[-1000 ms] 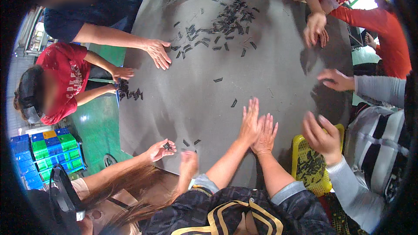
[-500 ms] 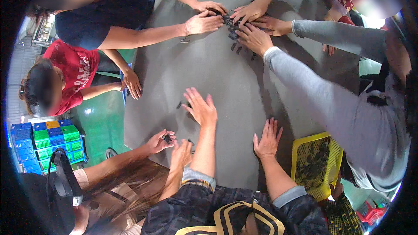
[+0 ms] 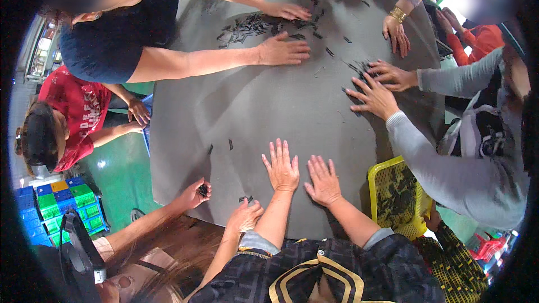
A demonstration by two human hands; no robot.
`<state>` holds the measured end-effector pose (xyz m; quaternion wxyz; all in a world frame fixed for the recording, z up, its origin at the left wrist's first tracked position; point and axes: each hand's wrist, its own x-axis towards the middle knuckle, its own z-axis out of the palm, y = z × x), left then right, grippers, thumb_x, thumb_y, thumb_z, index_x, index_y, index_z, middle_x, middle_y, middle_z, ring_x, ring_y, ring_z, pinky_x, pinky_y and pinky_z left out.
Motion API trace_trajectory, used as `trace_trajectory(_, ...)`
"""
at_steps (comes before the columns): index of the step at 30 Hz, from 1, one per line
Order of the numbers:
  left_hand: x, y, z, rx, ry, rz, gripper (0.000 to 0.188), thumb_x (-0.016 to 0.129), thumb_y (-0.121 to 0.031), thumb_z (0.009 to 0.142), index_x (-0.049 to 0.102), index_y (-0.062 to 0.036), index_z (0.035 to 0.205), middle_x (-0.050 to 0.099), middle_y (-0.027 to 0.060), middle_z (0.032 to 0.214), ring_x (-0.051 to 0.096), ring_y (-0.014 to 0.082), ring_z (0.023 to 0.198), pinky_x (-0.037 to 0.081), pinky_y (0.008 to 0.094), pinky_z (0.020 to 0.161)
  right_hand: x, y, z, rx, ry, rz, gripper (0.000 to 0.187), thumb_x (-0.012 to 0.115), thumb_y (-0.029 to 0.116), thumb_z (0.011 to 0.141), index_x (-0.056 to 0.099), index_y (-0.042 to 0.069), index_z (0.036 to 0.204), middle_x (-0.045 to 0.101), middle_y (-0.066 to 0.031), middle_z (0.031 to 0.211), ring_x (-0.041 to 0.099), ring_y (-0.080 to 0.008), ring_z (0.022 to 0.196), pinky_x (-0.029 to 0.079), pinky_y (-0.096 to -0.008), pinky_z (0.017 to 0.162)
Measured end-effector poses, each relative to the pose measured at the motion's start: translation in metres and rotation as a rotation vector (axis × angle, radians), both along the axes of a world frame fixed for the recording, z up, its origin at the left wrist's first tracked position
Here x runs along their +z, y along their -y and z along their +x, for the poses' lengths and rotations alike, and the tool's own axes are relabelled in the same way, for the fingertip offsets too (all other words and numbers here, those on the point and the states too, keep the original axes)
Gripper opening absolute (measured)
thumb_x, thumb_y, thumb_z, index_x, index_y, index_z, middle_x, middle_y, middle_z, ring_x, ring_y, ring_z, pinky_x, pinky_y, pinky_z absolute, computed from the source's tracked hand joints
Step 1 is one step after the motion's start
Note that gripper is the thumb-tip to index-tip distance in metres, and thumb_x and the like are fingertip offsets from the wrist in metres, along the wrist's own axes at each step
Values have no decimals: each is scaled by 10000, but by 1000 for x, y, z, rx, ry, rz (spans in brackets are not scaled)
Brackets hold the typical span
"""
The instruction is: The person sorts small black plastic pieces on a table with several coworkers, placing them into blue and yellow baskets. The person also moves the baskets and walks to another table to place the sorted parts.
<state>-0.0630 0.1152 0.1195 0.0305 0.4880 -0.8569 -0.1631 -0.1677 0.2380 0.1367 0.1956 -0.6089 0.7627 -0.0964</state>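
While pressed flat with fingers spread, left hand (image 3: 282,168) and right hand (image 3: 323,180) lay empty on dull grey table (image 3: 252,106); small dark strips (image 3: 255,24) scattered upper centre.

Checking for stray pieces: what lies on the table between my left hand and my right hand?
In the head view, nothing: only a narrow strip of bare grey table separates the left hand from the right hand, both flat, palms down.

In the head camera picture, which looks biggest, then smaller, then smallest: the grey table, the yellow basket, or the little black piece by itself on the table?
1. Grey table, by far the largest.
2. Yellow basket, beside the table's near right edge.
3. Little black piece, much the smallest.
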Motion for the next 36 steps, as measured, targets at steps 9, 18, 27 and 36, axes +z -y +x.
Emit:
trace_trajectory(9,-1,4,6,7,3,-6,603,498,-332,927,313,-133,1466,215,36,1564,136,258,1454,78,554,1153,-9,70,-91,-410,-237,-117,676,533,344,895,288,74,1464,205,-154,1547,175,-311,1435,123,-522,1157)
trace_trajectory(18,-15,1,4,9,27,47,603,499,-341,922,328,-127,1460,211,37,1566,117,254,1459,58,551,1154,-25,72,-81,-595,-253,52,668,524,392,896,281,176,1480,180,-146,1554,181,-348,1423,191,-569,1107)
trace_trajectory(27,-27,-1,2,-13,37,45,618,523,-307,908,321,-112,1458,236,62,1555,135,272,1453,62,552,1155,-38,0,-33,-695,-182,-110,671,592,275,843,335,107,1439,204,-174,1541,171,-343,1431,82,-560,1146)
trace_trajectory(36,-29,1,0,-12,53,29,632,533,-319,899,323,-104,1455,231,66,1557,126,274,1455,63,547,1155,-44,2,-49,-645,-218,26,702,564,319,862,283,104,1469,171,-158,1557,142,-312,1445,88,-529,1158)
